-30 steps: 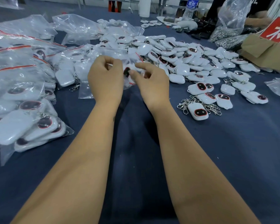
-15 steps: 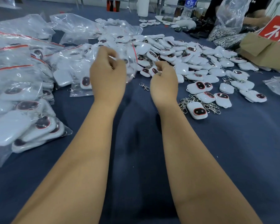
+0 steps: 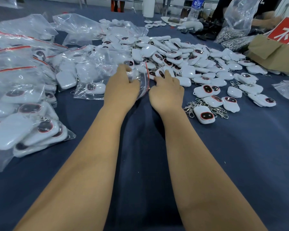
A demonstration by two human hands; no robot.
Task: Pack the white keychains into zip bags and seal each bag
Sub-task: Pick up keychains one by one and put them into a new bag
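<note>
A big pile of white keychains [image 3: 182,59] with dark red-rimmed faces lies across the blue table [image 3: 240,155]. My left hand [image 3: 122,87] grips a clear zip bag [image 3: 143,84] with a red seal strip, its mouth facing the pile. My right hand [image 3: 167,92] reaches to the pile's near edge, fingers closing round one white keychain [image 3: 161,73]. A bagged keychain [image 3: 95,88] lies just left of my left hand.
Stacks of filled zip bags [image 3: 23,100] cover the left side. Loose keychains with metal clasps [image 3: 205,114] lie at the right. A cardboard box [image 3: 272,52] with a red sign, a bag of metal rings [image 3: 237,22] and another person's hand sit at the back right.
The filled bag held by both hands one second ago now lies to the left. My left hand holds another bag low by the pile; my right hand has moved onto a keychain.
</note>
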